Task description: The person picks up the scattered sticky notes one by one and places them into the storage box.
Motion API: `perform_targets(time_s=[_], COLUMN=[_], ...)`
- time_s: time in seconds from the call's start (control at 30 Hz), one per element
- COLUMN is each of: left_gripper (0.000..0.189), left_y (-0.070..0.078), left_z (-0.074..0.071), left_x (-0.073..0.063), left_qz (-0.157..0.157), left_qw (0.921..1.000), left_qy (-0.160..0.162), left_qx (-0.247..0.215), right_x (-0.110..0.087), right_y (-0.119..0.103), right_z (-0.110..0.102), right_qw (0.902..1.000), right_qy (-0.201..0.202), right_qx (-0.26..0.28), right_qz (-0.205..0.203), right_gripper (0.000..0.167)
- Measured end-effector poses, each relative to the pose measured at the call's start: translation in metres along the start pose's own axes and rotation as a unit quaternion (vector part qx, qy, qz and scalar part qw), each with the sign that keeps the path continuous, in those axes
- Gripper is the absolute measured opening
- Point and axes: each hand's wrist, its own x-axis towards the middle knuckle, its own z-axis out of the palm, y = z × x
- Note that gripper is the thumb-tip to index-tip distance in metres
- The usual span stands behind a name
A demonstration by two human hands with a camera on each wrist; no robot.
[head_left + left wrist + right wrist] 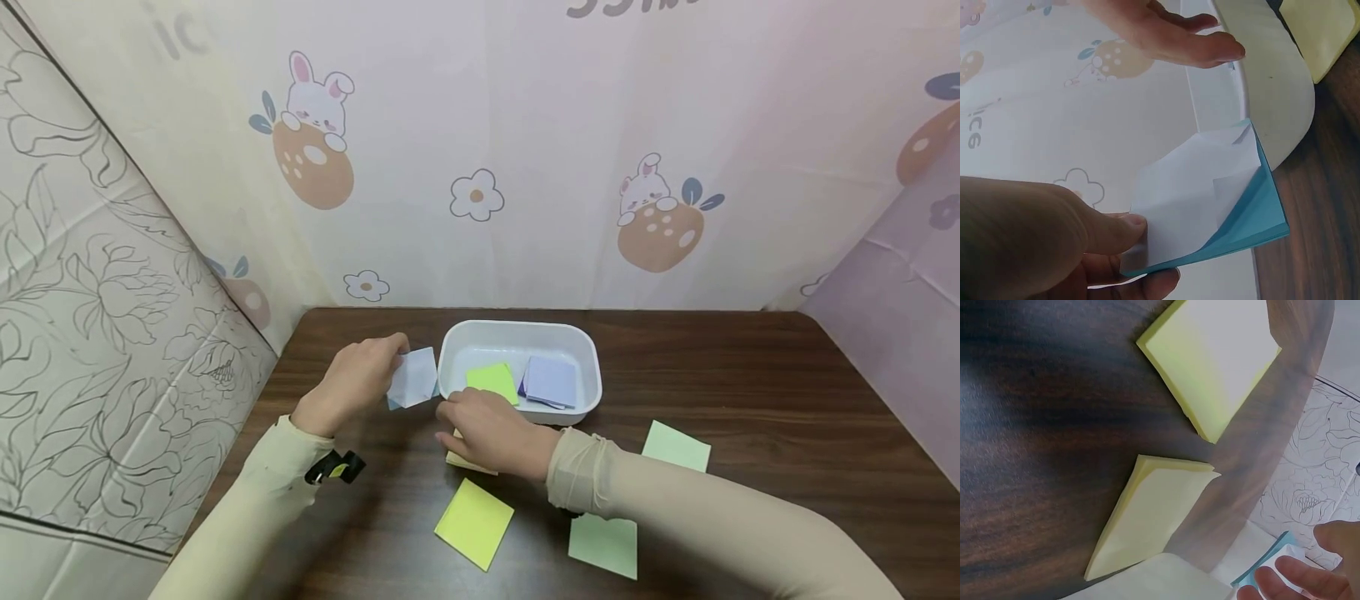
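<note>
My left hand pinches a teal sticky-note pad by its edge, thumb on top and fingers below. A whitish sheet covers most of the pad's top and curls up at a corner. The pad is beside the left end of a white plastic tub. At the tub's front left corner is my right hand, its fingers loosely bent around nothing. In the head view it partly hides a pale yellow pad on the table. A brighter yellow pad lies nearer to me.
Inside the tub lie a lime green pad and a lilac stack. Two mint green pads, one farther back and one nearer, lie around my right forearm on the dark wood table. Printed cloth hangs behind.
</note>
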Motion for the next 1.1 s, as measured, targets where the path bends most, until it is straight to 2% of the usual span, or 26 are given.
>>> perform_targets(time_s=[0.43, 0.83, 1.1], left_gripper=[0.010, 0.009, 0.006], left_y=[0.006, 0.015, 0.019], left_z=[-0.010, -0.012, -0.011], left_x=[0.005, 0.009, 0.014], left_qz=[0.008, 0.010, 0.025], left_qw=[0.9999, 0.9999, 0.9995], left_qy=[0.015, 0.007, 0.020], left_qx=[0.002, -0.004, -0.002], right_x=[0.005, 0.005, 0.007], right_y=[-0.001, 0.003, 0.006], right_z=[-0.011, -0.014, -0.019], right_qw=[1.0000, 0.9998, 0.9993], right_qy=[0.003, 0.016, 0.032], right_qx=[0.001, -0.002, -0.019], right_qz=[0.006, 0.008, 0.007], right_gripper=[0.028, 0.026, 0.022])
